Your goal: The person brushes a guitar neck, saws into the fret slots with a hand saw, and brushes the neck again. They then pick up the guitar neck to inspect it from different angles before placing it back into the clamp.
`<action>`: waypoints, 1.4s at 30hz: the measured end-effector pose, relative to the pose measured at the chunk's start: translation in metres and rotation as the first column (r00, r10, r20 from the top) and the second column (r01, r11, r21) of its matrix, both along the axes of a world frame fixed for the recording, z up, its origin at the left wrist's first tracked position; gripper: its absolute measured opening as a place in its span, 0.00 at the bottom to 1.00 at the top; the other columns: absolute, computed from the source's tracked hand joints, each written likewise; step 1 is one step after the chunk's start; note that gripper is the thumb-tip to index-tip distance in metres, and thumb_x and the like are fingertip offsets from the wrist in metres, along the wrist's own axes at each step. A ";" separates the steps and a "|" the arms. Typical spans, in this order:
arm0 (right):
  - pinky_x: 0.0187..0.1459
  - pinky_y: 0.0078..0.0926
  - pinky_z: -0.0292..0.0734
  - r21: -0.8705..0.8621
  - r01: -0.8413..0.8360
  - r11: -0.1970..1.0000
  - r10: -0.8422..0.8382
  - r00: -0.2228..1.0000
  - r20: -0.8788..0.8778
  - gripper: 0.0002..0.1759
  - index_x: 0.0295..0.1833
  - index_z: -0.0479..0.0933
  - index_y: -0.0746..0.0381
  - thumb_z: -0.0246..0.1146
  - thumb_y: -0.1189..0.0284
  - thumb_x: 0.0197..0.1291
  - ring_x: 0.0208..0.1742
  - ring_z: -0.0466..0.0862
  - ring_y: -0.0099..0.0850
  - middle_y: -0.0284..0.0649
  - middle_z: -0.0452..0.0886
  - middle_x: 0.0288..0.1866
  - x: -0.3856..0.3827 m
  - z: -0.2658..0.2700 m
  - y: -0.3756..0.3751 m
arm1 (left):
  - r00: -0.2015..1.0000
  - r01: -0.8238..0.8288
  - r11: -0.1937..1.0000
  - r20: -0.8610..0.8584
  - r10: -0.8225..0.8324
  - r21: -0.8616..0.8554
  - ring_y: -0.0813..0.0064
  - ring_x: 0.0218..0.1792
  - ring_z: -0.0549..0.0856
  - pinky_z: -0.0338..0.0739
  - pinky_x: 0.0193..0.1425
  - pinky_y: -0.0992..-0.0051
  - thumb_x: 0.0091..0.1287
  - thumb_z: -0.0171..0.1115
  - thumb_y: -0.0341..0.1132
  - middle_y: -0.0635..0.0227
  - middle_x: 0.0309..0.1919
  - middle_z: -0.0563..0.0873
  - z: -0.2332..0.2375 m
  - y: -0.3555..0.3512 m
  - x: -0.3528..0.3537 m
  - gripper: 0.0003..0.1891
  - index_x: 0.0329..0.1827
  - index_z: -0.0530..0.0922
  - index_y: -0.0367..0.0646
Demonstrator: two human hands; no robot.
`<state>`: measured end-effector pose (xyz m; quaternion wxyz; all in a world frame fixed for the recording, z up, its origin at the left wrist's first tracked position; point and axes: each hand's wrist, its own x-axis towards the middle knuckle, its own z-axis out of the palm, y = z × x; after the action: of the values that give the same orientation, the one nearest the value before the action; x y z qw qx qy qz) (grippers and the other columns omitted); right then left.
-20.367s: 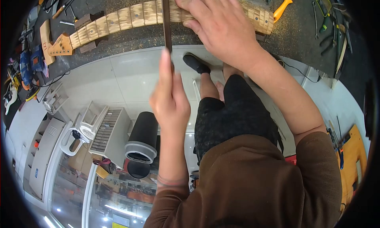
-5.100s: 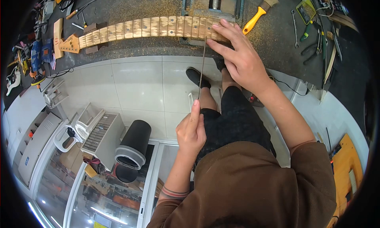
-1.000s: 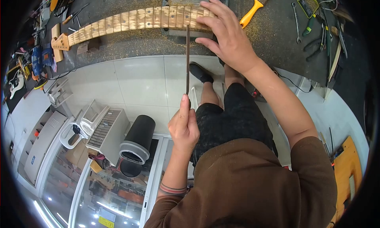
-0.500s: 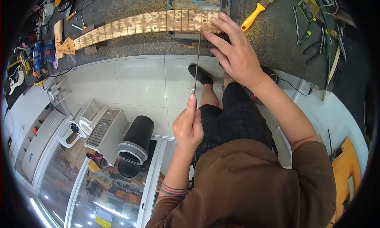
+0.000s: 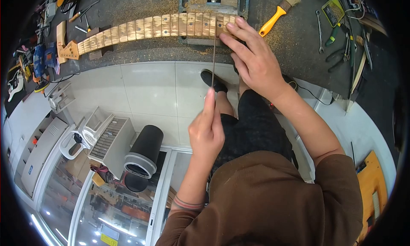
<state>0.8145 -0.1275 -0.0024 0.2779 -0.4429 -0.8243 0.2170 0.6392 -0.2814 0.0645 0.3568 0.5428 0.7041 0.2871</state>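
A guitar neck (image 5: 149, 26) lies across the workbench, its pale fretboard blotched with brown and crossed by thin slots, headstock to the left. My left hand (image 5: 206, 128) is closed round the handle of a thin file (image 5: 214, 60), thumb laid along it. The file's narrow blade points away from me, and its far part lies across the fretboard near the wide right end. My right hand (image 5: 260, 64) is open, its fingertips resting on that end of the neck just right of the file. The handle is mostly hidden in my fist.
A blue vise (image 5: 213, 7) stands behind the neck. Right of it are a yellow-handled brush (image 5: 273, 20), a wrench (image 5: 320, 31) and pliers (image 5: 335, 56). Sawdust covers the bench (image 5: 145, 0). Below, a black bin (image 5: 147, 145) stands on the floor.
My left hand has pushed the file forward, so its tip reaches further across the fretboard. My right hand stays at the neck's end. The whole view has shifted slightly.
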 end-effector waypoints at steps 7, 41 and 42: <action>0.86 0.49 0.73 -0.024 -0.014 1.000 0.016 0.998 0.063 0.40 0.80 0.81 0.53 0.68 0.87 0.61 0.90 0.71 0.46 0.40 0.78 0.84 0.002 0.010 0.000 | 1.000 0.006 0.997 0.007 -0.006 0.074 0.49 0.61 0.96 0.87 0.59 0.67 0.82 0.61 0.18 0.36 0.62 0.92 -0.004 0.051 0.006 0.29 0.85 0.76 0.36; 0.88 0.54 0.67 -0.116 -0.103 0.988 0.117 0.985 0.123 0.43 0.82 0.79 0.54 0.67 0.87 0.59 0.91 0.69 0.50 0.45 0.77 0.84 0.004 0.044 0.013 | 0.983 -0.059 0.950 -0.147 0.108 0.306 0.61 0.28 0.83 0.83 0.43 0.71 0.76 0.67 0.19 0.56 0.35 0.89 0.011 -0.071 -0.021 0.32 0.85 0.76 0.32; 0.88 0.55 0.66 -0.134 -0.114 0.984 0.133 0.981 0.144 0.42 0.82 0.79 0.54 0.67 0.86 0.59 0.91 0.69 0.50 0.46 0.77 0.83 0.004 0.049 0.014 | 0.978 -0.073 0.942 -0.162 0.132 0.328 0.61 0.28 0.83 0.83 0.43 0.71 0.76 0.67 0.19 0.56 0.35 0.89 0.024 -0.075 -0.026 0.32 0.85 0.76 0.32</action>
<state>0.8189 -0.1130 0.0464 0.1719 -0.4225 -0.8539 0.2505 0.6130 -0.3568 0.0885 0.1827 0.5798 0.7050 0.3652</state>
